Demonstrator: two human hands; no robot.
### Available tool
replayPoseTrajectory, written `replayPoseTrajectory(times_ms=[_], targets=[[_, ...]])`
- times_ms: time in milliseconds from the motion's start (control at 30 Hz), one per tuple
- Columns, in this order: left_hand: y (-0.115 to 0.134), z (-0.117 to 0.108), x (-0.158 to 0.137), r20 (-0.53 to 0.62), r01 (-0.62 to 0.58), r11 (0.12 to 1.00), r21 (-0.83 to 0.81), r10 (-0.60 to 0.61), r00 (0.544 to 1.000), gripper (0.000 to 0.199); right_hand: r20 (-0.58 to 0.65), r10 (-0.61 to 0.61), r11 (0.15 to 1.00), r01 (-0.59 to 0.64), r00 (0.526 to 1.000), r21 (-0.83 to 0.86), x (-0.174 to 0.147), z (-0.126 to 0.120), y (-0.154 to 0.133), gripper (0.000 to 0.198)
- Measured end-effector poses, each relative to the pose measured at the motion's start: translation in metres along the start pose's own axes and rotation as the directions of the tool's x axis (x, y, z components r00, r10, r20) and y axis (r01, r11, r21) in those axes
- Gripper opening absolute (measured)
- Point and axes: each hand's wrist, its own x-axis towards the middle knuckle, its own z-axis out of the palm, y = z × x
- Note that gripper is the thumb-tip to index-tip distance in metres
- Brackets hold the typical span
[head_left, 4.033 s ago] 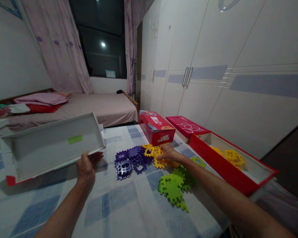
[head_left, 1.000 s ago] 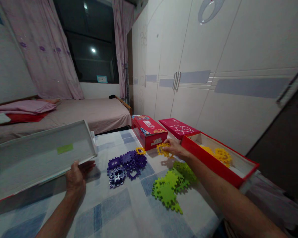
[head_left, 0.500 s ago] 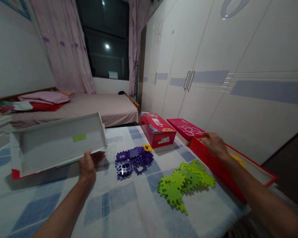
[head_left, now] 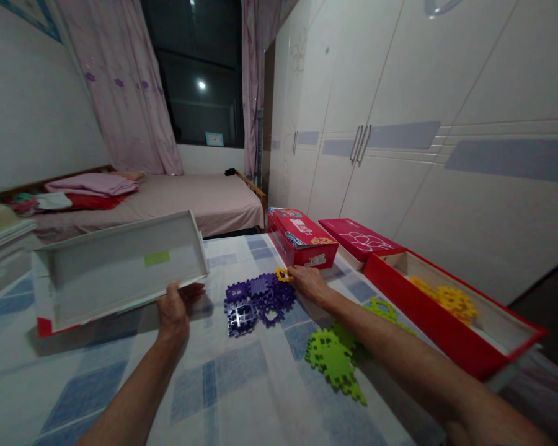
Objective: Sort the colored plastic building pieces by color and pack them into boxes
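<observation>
My left hand (head_left: 174, 313) grips the lower edge of a shallow white-lined box half (head_left: 116, 269), tilted up on its side with a green sticker inside. My right hand (head_left: 307, 282) reaches across to a yellow toothed plastic piece (head_left: 283, 274) and has its fingers closed on it. That piece lies at the upper right edge of a pile of purple toothed building pieces (head_left: 260, 298). Under my right forearm is a pile of green toothed pieces (head_left: 335, 359), partly hidden. More yellow pieces (head_left: 446, 300) lie inside the long red box (head_left: 428, 316) on the right.
A red printed carton (head_left: 302, 238) and a red box with white line drawing (head_left: 358, 238) stand at the table's far right. A checked blue and white cloth (head_left: 242, 378) covers the table. Behind are a bed (head_left: 199, 198) and a white wardrobe (head_left: 400, 80).
My right hand has moved left from the rim of the long red box to the yellow piece by the purple pile. My left hand still holds the white-lined box half.
</observation>
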Motion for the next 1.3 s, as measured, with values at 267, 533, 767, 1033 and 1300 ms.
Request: replayPoseTrajectory(times_ms=[267,533,767,1033,1300], targets=[[0.004,0.001,0.0,-0.018,0.025,1.0,-0.007,-0.025,1.0,0.031,0.015,0.004,1.0,-0.004,1.0,0.013,-0.004,0.002,0.003,0.029],[0.004,0.001,-0.003,0.006,-0.018,0.998,0.059,0.018,1.0,0.032,0.025,0.034,0.997,-0.036,0.999,0.075,-0.007,-0.002,0.01,0.027],[0.004,0.002,-0.002,-0.011,0.011,1.0,0.013,-0.01,1.0,0.033,-0.026,-0.041,0.993,0.044,0.999,0.109,-0.017,-0.007,0.016,0.024],[0.003,0.001,-0.002,-0.007,0.024,1.0,-0.005,-0.024,1.0,0.033,-0.173,0.072,0.976,-0.033,0.982,0.215,-0.043,-0.023,0.032,0.023],[0.008,0.003,-0.004,-0.013,0.073,0.997,-0.014,-0.073,0.997,0.029,-0.472,0.518,0.849,-0.494,0.713,0.186,-0.136,-0.073,0.148,0.023]])
